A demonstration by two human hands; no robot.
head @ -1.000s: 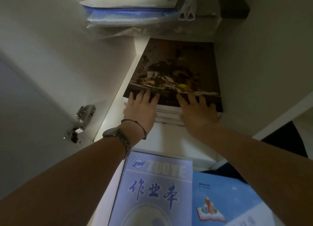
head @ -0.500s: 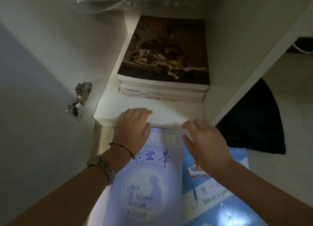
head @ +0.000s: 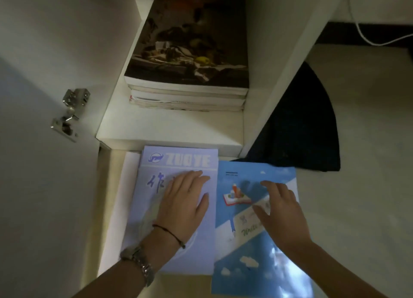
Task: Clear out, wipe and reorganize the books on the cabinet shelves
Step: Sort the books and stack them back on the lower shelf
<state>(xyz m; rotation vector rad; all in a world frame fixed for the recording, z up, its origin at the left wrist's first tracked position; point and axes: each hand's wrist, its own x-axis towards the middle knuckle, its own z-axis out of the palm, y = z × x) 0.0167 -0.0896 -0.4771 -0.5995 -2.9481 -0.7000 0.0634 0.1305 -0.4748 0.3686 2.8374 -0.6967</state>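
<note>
Your left hand point(head: 184, 205) lay flat, fingers spread, on the lilac exercise book point(head: 176, 210); your right hand point(head: 280, 212) hovered, fingers relaxed and holding nothing, over the blue notebook point(head: 250, 237) beside it. Both books ran long axis toward twelve o'clock, where the shelf point(head: 172, 128) and its book stack point(head: 190, 58) sat, so each hand was nearest its own book.

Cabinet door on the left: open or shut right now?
Open. The white cabinet door is swung aside, its metal hinge exposed, and the shelf with stacked books is visible.
</note>
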